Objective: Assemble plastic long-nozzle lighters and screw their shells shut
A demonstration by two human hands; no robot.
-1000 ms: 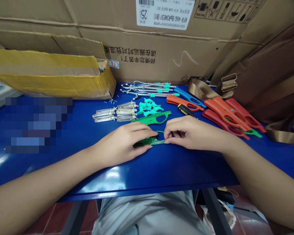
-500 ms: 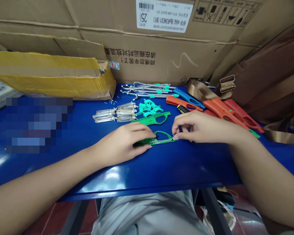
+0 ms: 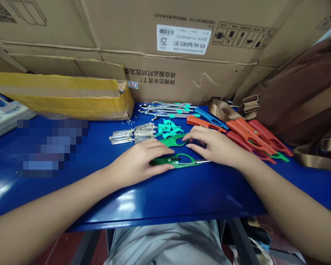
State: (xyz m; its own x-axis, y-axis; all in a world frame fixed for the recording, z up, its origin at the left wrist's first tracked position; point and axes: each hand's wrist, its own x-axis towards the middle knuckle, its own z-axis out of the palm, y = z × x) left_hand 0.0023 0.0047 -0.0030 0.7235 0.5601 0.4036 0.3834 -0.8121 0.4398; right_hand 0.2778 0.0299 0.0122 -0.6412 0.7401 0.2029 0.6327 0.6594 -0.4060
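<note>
A green plastic handle shell (image 3: 182,161) with a thin metal rod and wire in it lies on the blue table (image 3: 165,195). My left hand (image 3: 139,162) lies on its left end, fingers curled over it and pressing it down. My right hand (image 3: 213,145) hovers just behind it, fingers stretched out and empty, fingertips near a second green shell (image 3: 173,141).
Behind the hands lie teal clips (image 3: 168,128), clear plastic pieces (image 3: 132,133), metal rods with teal ends (image 3: 168,108), and orange, red and blue handle shells (image 3: 248,134). A yellow-taped carton (image 3: 60,95) stands left, big cardboard boxes (image 3: 165,51) behind, brown straps (image 3: 306,110) right.
My right hand let go of the rod end of the green shell and moved back toward the second green shell, fingers spreading. The left hand stayed. The view tilted up slightly.
</note>
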